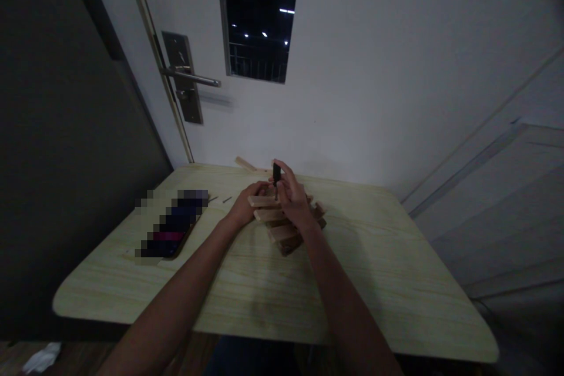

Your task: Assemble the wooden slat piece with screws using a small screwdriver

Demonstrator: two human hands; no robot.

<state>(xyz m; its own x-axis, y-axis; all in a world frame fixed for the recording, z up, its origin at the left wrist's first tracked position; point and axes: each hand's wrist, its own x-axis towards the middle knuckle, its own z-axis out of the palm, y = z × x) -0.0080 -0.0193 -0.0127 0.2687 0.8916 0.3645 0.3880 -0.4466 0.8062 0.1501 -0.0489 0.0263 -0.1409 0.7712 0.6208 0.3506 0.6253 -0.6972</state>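
Note:
A small slatted wooden piece [284,233] rests on the table, its pale strips lying side by side across darker wood. My left hand [245,204] grips its far left side, fingers bent around the end of a slat. Over the slats, my right hand [293,200] is closed on a screwdriver with a black handle [277,171]. The screwdriver stands upright, its shaft pointing down at a far slat. What exactly its tip touches is too small to make out.
A loose wooden strip [245,163] lies at the table's back edge. Small screws [227,199] lie left of my left hand, beside a blurred-out phone [176,229]. Behind the table [388,282] stands a white door with a metal handle [194,76].

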